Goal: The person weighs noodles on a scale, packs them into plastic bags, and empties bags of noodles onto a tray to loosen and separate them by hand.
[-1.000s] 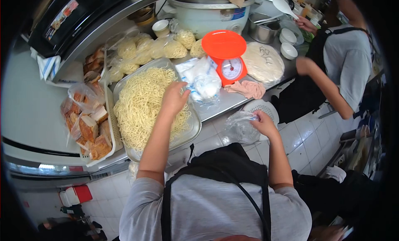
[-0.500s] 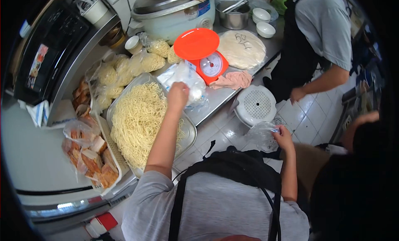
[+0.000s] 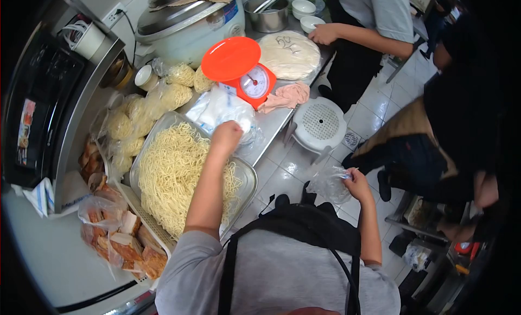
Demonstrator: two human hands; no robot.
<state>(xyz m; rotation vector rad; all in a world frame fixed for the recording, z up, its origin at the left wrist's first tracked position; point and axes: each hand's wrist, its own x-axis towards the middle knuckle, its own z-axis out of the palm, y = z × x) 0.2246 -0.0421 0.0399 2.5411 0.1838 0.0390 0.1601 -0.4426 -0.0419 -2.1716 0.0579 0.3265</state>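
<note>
My left hand (image 3: 227, 137) is closed above the far right edge of a metal tray (image 3: 247, 179) heaped with thin yellow noodles (image 3: 171, 174). Just beyond its fingers lies a pile of clear and white plastic bags (image 3: 225, 109); whether the fingers grip anything is hidden. Out over the floor, my right hand (image 3: 355, 184) pinches the rim of a clear plastic bag (image 3: 329, 186), which hangs limp and looks unfilled. Behind the bag pile stands an orange dial scale (image 3: 255, 82) with nothing on its pan.
Bagged noodle portions (image 3: 127, 119) line the tray's far left side. A basket (image 3: 138, 206) of bagged meat pieces (image 3: 127, 239) is at left. A pink cloth (image 3: 285, 96), wrapped dough round (image 3: 290, 54) and white stool (image 3: 320, 119) are farther off. Two co-workers stand at right.
My view has shifted to the right. Both my hands keep nearly the same pose, the right still with the bag. The far co-worker's hand has come up to the dough and bowls.
</note>
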